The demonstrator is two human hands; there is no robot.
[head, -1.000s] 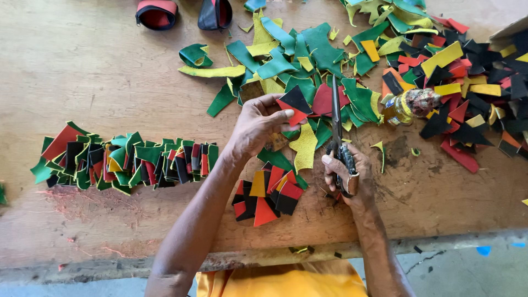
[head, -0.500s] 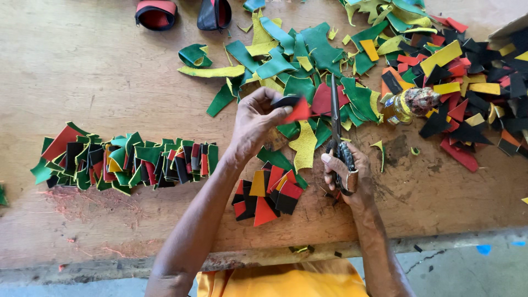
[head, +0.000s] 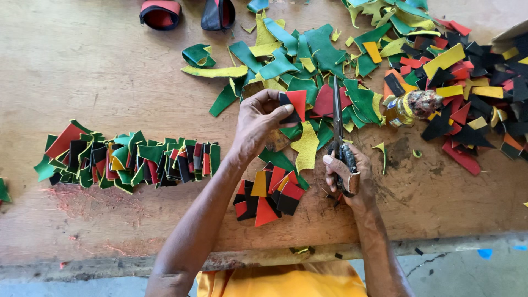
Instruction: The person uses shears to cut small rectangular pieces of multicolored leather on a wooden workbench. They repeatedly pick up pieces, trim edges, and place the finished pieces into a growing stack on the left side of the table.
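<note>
My left hand pinches a small red and black leather piece above the wooden table. My right hand grips the handles of long scissors, whose blades point away from me, closed, just right of the held piece. Below my hands lies a small pile of cut red, black and yellow pieces. A yellow scrap lies between my hands.
A long row of stacked green, red and black pieces lies at the left. Green and yellow scraps spread at the back centre; black, red and yellow scraps at the right. A small wrapped bottle lies near the scissors. Two dark shoe parts sit at the far edge.
My left hand has turned the red and black piece and brought it slightly lower between its fingers. The scissors and my right hand have stayed in place.
</note>
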